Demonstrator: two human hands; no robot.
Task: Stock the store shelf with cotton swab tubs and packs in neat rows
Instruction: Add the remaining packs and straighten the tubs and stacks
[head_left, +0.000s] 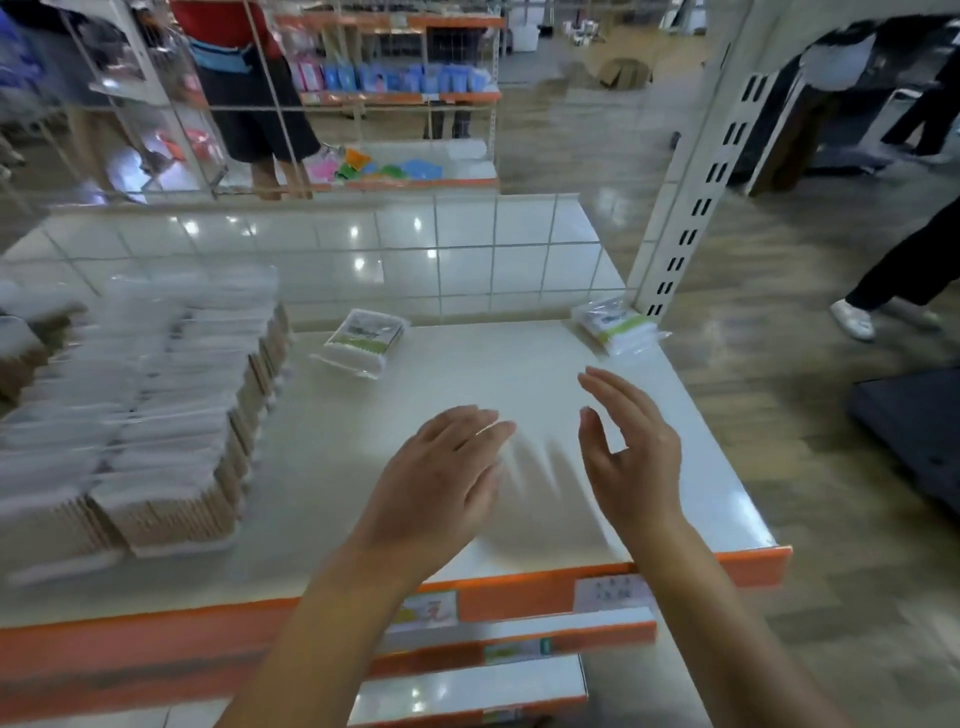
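Note:
On the cream shelf (467, 374) with an orange front edge, rows of stacked cotton swab packs (171, 415) fill the left side. A single swab pack (365, 339) lies flat near the back middle. Another pack (613, 323) lies at the back right corner by the upright. My left hand (441, 478) hovers over the bare shelf with straight fingers, holding nothing. My right hand (628, 457) is beside it, palm turned inward, fingers relaxed and empty. The view is blurred by motion.
A slotted white upright (691, 228) stands at the shelf's right rear corner. A wire grid back panel (415, 260) closes the rear. Lower shelves (467, 691) sit below. People stand beyond the grid and walk at the right; a dark platform (914, 431) lies on the floor.

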